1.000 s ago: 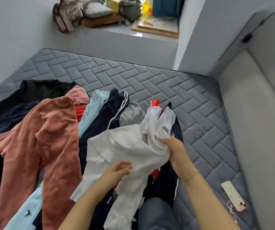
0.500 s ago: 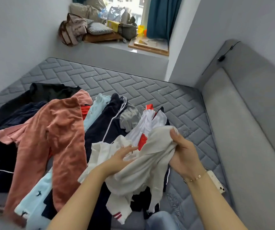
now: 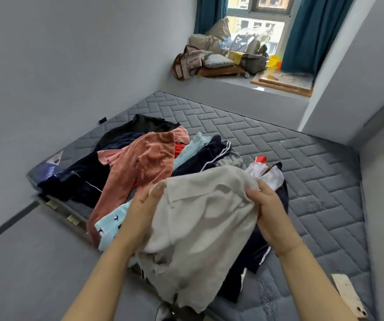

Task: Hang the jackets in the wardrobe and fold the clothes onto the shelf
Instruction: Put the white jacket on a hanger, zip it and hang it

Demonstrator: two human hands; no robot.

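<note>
Clothes pile point(image 3: 144, 163) beside phone point(image 3: 348, 295)

A grey quilted mattress point(image 3: 267, 135) is lying on the floor point(image 3: 35, 262), carrying a heap of clothes point(image 3: 140, 163) on its left half and a phone point(image 3: 350, 297) near its right edge.

Phone point(image 3: 348, 296) on grey mattress point(image 3: 302, 163)

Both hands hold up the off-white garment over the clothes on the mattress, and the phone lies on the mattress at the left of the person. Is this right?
Not quite. In the head view the phone lies at the person's right, near the right arm. The rest stands: the left hand and right hand hold the off-white garment above the clothes on the mattress.
</note>
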